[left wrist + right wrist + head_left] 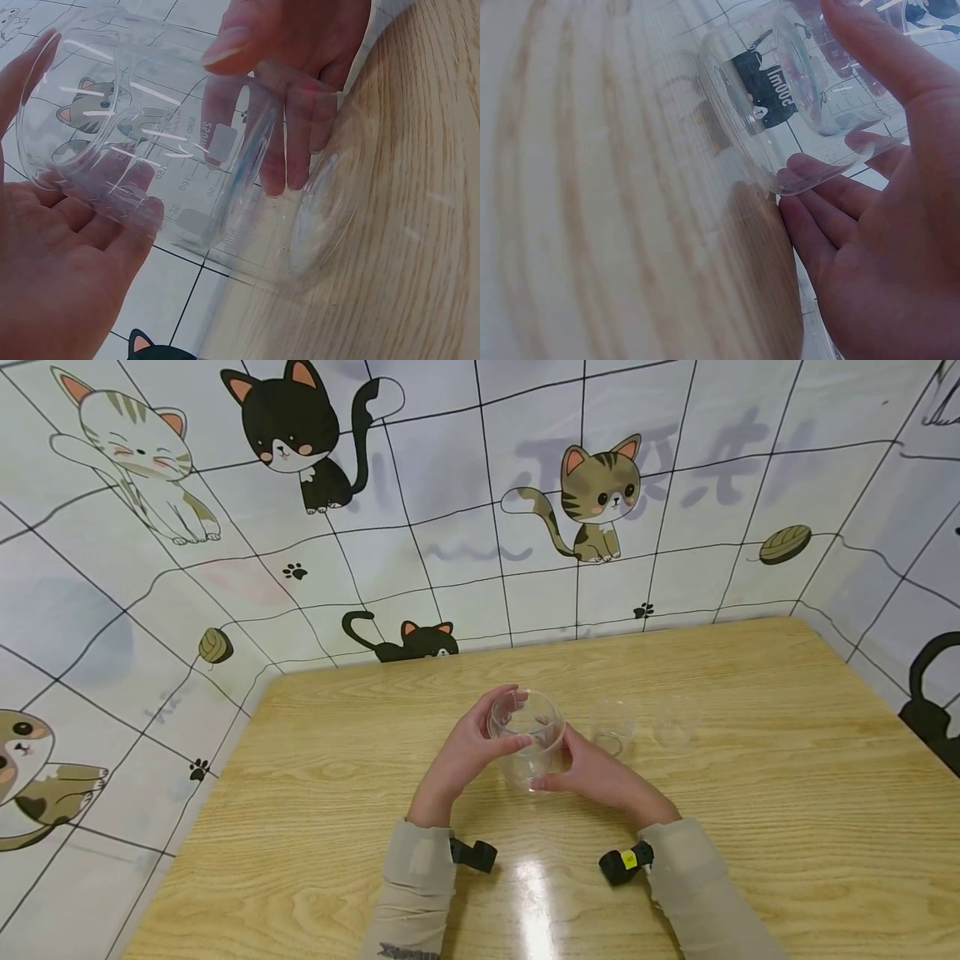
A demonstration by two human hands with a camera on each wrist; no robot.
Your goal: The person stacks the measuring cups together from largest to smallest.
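Note:
Two clear beakers stand nested at the middle of the table. The smaller beaker (187,161), with printed 250 ml markings, is partly inside the larger beaker (739,112), which is marked 500 ml. My left hand (474,739) holds the smaller one near its rim, fingers behind and thumb in front. Lower down, my right hand (596,770) grips the larger beaker from the right, thumb across its front. In the right wrist view the smaller beaker's base sits inside the larger one's wall, above its bottom.
Right of my hands, two smaller clear beakers (613,718) stand side by side on the wooden table (337,827). Behind and on both sides rise walls covered in a cat-print sheet (457,485). A black camera is strapped to each wrist.

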